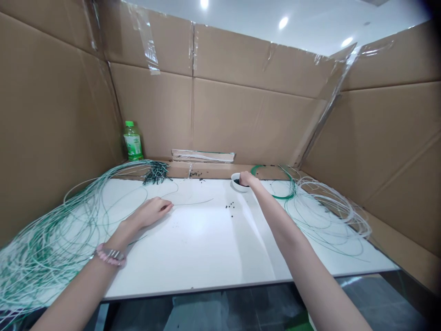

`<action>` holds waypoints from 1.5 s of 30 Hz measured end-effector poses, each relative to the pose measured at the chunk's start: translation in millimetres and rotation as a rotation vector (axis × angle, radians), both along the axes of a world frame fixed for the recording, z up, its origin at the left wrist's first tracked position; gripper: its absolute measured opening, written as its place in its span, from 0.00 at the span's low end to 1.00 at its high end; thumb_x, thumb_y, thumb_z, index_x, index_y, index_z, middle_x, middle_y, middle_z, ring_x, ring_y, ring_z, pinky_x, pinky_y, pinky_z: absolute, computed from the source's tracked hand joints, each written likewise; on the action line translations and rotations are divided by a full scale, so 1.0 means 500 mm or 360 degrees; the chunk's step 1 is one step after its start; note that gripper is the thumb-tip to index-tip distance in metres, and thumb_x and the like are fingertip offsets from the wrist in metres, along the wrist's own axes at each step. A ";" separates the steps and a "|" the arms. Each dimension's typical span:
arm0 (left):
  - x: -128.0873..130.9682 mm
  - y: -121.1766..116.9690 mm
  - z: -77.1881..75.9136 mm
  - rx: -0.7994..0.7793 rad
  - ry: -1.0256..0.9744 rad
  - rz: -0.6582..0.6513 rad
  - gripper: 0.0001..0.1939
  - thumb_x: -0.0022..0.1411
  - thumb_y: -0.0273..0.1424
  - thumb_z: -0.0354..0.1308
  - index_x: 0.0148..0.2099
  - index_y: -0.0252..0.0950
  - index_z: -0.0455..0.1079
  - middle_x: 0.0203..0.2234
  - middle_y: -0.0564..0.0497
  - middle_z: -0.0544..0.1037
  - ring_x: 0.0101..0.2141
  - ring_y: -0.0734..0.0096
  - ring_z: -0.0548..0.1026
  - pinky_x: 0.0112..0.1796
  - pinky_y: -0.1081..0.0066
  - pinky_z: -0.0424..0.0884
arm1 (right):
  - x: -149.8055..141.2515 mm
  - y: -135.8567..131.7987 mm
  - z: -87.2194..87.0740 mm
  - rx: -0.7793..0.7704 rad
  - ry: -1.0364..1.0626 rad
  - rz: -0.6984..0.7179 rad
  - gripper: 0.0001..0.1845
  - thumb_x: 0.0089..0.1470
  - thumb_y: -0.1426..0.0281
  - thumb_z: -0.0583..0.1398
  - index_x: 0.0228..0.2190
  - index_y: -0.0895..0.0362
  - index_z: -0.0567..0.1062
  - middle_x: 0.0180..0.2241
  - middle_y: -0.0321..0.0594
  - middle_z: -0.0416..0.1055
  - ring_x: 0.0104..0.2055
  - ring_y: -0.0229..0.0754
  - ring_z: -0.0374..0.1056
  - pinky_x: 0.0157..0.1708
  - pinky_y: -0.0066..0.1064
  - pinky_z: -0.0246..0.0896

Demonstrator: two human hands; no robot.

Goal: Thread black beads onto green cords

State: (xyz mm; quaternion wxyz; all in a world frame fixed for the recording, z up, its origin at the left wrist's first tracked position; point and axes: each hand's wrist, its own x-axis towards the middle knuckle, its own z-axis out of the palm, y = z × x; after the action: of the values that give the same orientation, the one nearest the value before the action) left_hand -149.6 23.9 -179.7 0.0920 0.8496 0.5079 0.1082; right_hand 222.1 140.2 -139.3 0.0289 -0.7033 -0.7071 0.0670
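My left hand (154,212) is closed in a pinch on a thin pale wire (193,203), whose free end sticks out to the right over the white table. Beaded bracelets circle that wrist. My right hand (247,178) reaches down into a small white bowl (241,189) at the back of the table. Small dark pieces (237,181) show inside the bowl; the right fingertips are hidden among them or by the hand itself. Several loose dark beads (230,205) lie on the table in front of the bowl.
A big tangle of green and white wires (65,230) covers the left side, ending in a dark bunch (157,172). Coiled wires (330,202) lie at right. A green-capped bottle (132,142) stands at the back left corner. Cardboard walls (248,110) enclose the white table (196,257).
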 end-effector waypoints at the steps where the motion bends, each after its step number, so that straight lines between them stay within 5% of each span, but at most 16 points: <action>1: 0.000 -0.001 0.001 0.0004 -0.0005 -0.0005 0.20 0.65 0.39 0.38 0.24 0.36 0.57 0.19 0.51 0.68 0.23 0.70 0.65 0.29 0.71 0.54 | 0.005 0.001 -0.001 0.0017 0.0021 0.0020 0.17 0.58 0.64 0.58 0.47 0.60 0.69 0.47 0.46 0.67 0.46 0.43 0.67 0.44 0.39 0.66; 10: -0.004 0.000 0.001 0.0004 -0.0021 -0.0030 0.19 0.65 0.37 0.38 0.24 0.37 0.56 0.19 0.51 0.67 0.22 0.70 0.65 0.28 0.71 0.54 | 0.051 -0.045 -0.001 0.0235 0.0417 0.0255 0.15 0.59 0.64 0.57 0.45 0.59 0.70 0.46 0.43 0.68 0.44 0.41 0.68 0.43 0.38 0.67; 16: -0.008 0.007 -0.008 -0.0027 0.0007 -0.0036 0.20 0.66 0.40 0.38 0.24 0.37 0.56 0.19 0.52 0.67 0.23 0.69 0.66 0.29 0.71 0.54 | 0.031 -0.135 -0.095 0.0194 0.0784 0.0412 0.15 0.58 0.64 0.57 0.44 0.60 0.70 0.43 0.43 0.69 0.42 0.40 0.69 0.41 0.37 0.68; 22: -0.007 0.005 -0.003 -0.0056 0.0032 -0.0014 0.21 0.66 0.41 0.37 0.25 0.37 0.56 0.19 0.52 0.68 0.23 0.70 0.66 0.29 0.71 0.54 | 0.023 -0.144 -0.150 0.0068 0.1084 0.0359 0.15 0.58 0.64 0.58 0.44 0.61 0.70 0.42 0.42 0.70 0.39 0.39 0.69 0.38 0.35 0.68; 34: -0.006 0.001 0.001 -0.0093 0.0037 -0.0017 0.20 0.66 0.40 0.38 0.24 0.36 0.57 0.19 0.51 0.68 0.23 0.70 0.65 0.29 0.71 0.55 | 0.019 -0.140 -0.164 -0.0075 0.1366 0.0256 0.16 0.58 0.64 0.57 0.45 0.61 0.70 0.43 0.43 0.69 0.41 0.40 0.69 0.40 0.37 0.68; 45: -0.006 0.000 0.000 -0.0099 0.0036 -0.0003 0.20 0.66 0.40 0.38 0.24 0.36 0.57 0.19 0.52 0.67 0.23 0.71 0.65 0.29 0.71 0.54 | 0.029 -0.150 -0.139 -0.0020 0.1330 0.0202 0.15 0.58 0.64 0.57 0.44 0.61 0.70 0.42 0.42 0.69 0.40 0.39 0.69 0.39 0.36 0.68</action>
State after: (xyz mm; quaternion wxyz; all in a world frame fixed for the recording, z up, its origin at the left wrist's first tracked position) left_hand -152.8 23.9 -179.8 0.1127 0.8481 0.5111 0.0826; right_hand 236.8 65.3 -209.0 0.3047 -0.5710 -0.6760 0.3524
